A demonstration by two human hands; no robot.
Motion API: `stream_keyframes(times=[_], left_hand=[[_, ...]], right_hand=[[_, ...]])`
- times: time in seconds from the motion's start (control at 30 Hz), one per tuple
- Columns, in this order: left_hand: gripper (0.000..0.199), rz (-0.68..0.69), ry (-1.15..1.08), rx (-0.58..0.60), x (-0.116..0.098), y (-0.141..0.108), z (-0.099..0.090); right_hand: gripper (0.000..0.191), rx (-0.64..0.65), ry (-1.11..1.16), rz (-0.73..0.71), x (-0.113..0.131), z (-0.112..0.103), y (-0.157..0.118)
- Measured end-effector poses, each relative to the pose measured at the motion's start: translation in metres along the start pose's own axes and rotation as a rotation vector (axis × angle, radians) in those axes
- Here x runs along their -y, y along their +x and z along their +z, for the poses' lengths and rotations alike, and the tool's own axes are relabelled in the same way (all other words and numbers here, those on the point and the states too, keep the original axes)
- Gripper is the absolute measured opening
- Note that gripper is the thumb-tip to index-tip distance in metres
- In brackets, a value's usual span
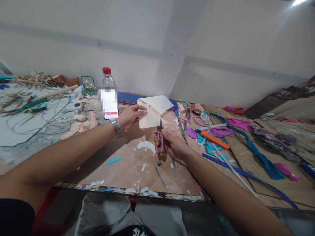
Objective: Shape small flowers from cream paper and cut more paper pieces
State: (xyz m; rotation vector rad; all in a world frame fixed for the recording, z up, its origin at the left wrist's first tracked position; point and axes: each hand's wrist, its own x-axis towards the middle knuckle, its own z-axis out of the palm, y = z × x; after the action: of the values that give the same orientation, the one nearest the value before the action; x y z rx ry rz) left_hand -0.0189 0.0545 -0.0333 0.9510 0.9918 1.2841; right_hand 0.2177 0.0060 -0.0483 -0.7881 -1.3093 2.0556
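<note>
Between the thumb and fingers of my left hand (134, 116) is a folded piece of cream paper (151, 114), held up above the table. The paper has a cut or open slit running from its right side, with one flap angled upward. In my right hand (171, 141) I grip small pink thread snips (160, 141). Their dark blades point up, close to the lower right edge of the paper; whether they touch it I cannot tell. A roll of pale tape (174, 127) lies just beyond my right hand.
A phone (110, 103) stands against a red-capped bottle (107, 77). Pliers (31, 108) and sticks lie at the left. An orange utility knife (213, 139), purple scraps and a blue strip (253, 177) cover the right side. Paper bits line the table's front edge (145, 191).
</note>
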Motion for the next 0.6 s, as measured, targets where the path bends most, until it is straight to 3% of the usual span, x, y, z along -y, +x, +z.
stream_keyframes(times=[0.47,0.6], left_hand=[[0.013,0.031,0.054,-0.019,-0.0008,0.0007,-0.0011],[0.033,0.097,0.082,0.013,0.0009,0.0009,0.0004]], right_hand=[[0.052,-0.1,-0.08,-0.046,0.0036,0.0008,0.0044],[0.052,-0.164,-0.121,-0.075,0.0055,-0.0024,0.0063]])
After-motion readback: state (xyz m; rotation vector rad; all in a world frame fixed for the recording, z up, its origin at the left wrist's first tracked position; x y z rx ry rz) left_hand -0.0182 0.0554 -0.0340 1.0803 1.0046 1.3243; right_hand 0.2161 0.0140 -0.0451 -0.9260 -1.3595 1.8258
